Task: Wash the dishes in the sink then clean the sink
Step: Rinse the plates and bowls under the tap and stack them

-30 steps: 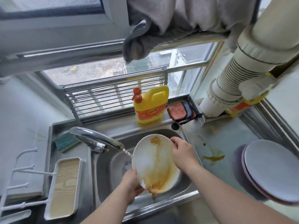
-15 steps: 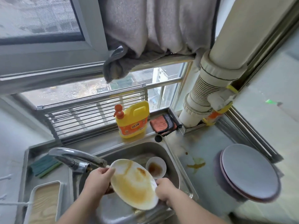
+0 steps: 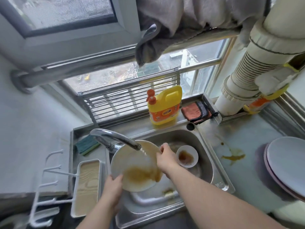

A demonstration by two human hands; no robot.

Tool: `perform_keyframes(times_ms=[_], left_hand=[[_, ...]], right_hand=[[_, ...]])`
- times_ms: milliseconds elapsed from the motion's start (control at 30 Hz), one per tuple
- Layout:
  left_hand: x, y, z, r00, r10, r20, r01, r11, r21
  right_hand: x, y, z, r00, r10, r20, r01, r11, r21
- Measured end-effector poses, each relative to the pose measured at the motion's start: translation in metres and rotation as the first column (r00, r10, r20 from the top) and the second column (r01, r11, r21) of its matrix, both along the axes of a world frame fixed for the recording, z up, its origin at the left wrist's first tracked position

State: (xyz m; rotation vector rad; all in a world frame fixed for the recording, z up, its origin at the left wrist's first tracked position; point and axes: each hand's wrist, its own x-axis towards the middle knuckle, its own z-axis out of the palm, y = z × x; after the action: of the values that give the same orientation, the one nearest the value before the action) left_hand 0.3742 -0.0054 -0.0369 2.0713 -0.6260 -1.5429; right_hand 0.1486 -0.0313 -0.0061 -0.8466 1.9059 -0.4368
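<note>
Plate (image 3: 132, 164) held tilted over the left half of the sink (image 3: 204, 156), face up toward the faucet (image 3: 115, 138), likely so the stream lands on the dirty side and runs off the low near edge into the basin. Left hand (image 3: 113, 184) grips the near-left rim, fingers (image 3: 118, 176) curled over the edge, props the plate from below. Right hand (image 3: 165, 158) at the far-right rim, fingers pinched at the edge, looks like steadying or turning it under the water; exact contact hard to tell. Water hits the upper part of the plate. Plate is white, round, shallow; upper area mostly rinsed pale, brown-orange sauce smear pooled across the lower half, dripping off the near-right edge. Small bowl (image 3: 187, 156) with brown residue sits in the sink toward its right side, not yet washed. Detergent bottle (image 3: 163, 108) on the back ledge, sponge (image 3: 87, 144) at the sink's left edge, both untouched. Sauce spill (image 3: 232, 156) on the table right of the sink
</note>
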Motion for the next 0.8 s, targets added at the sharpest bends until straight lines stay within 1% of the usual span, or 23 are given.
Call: perform_keyframes(times_ms=[67,133,233,300,433,533,600,700,800], left_hand=[[-0.006,0.008,-0.012,0.997,0.061,-0.053,-0.057,0.995,0.078],[-0.015,0.014,-0.019,0.986,0.113,-0.121,-0.092,0.982,0.166],[-0.035,0.015,-0.018,0.968,0.159,-0.192,-0.104,0.957,0.271],[-0.052,0.012,-0.018,0.959,0.152,-0.240,-0.077,0.952,0.295],[-0.083,0.006,-0.015,0.944,0.119,-0.309,-0.026,0.957,0.290],[-0.100,0.002,-0.004,0.933,0.073,-0.352,0.020,0.967,0.254],[-0.109,-0.002,0.003,0.934,0.044,-0.354,0.033,0.977,0.209],[-0.111,-0.010,0.003,0.943,0.060,-0.328,-0.020,0.992,0.122],[-0.100,-0.017,0.002,0.945,0.061,-0.321,-0.071,0.997,-0.019]], right_hand=[[-0.005,-0.003,0.008,0.989,0.116,-0.092,-0.120,0.992,-0.036],[-0.015,-0.004,0.013,0.964,0.193,-0.183,-0.208,0.976,-0.066],[-0.035,-0.004,0.017,0.928,0.233,-0.291,-0.265,0.961,-0.074],[-0.049,-0.002,0.021,0.905,0.228,-0.360,-0.273,0.959,-0.079],[-0.080,0.003,0.029,0.870,0.195,-0.453,-0.263,0.961,-0.090],[-0.101,0.009,0.028,0.872,0.137,-0.470,-0.209,0.972,-0.104],[-0.111,0.014,0.027,0.890,0.086,-0.449,-0.155,0.981,-0.120],[-0.121,0.023,0.019,0.920,0.024,-0.390,-0.077,0.990,-0.121],[-0.118,0.027,0.007,0.948,-0.074,-0.310,0.030,0.989,-0.145]])
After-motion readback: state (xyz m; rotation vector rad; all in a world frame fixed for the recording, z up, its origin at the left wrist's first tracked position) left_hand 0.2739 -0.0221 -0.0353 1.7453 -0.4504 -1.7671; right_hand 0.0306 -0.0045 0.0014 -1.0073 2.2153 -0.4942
